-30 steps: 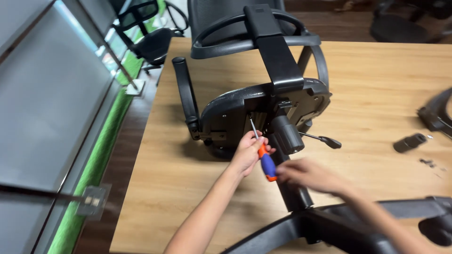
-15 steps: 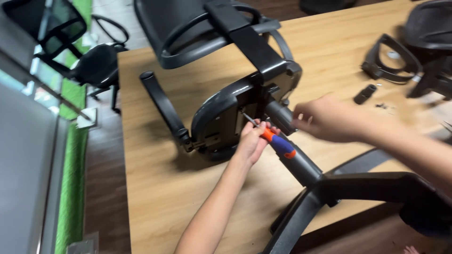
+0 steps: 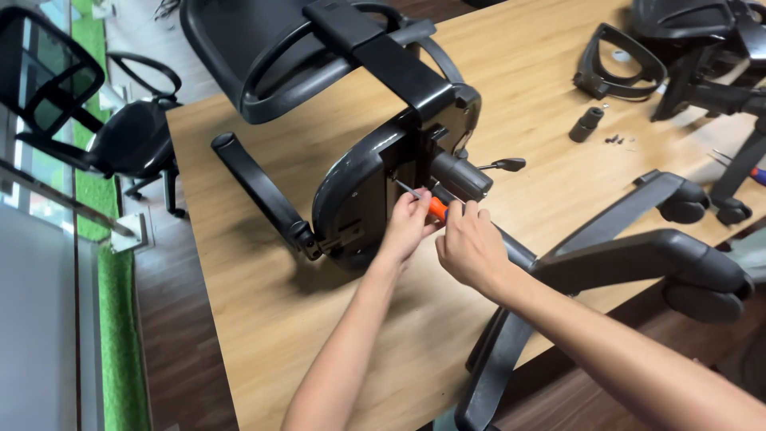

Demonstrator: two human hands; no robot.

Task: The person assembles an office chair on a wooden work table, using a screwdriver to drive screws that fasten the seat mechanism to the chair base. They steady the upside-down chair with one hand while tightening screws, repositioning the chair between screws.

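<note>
The table (image 3: pixel 263 319) is pale wood-grain laminate, smooth with a soft sheen. The office chair (image 3: pixel 367 175) lying on it is matt black plastic, its seat shell slightly glossy where light catches the curved edge. The screwdriver (image 3: pixel 435 207) between the hands has a glossy orange plastic handle and a thin bright metal shaft. Near right, the chair base (image 3: pixel 638 251) is smooth black plastic with a dull shine. Far left, the floor (image 3: pixel 171 335) is dark wood planks beside rough green artificial turf (image 3: pixel 120 351).

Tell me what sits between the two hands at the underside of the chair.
In the head view, a screwdriver with an orange handle lies between the left hand and the right hand; both grip it.
</note>
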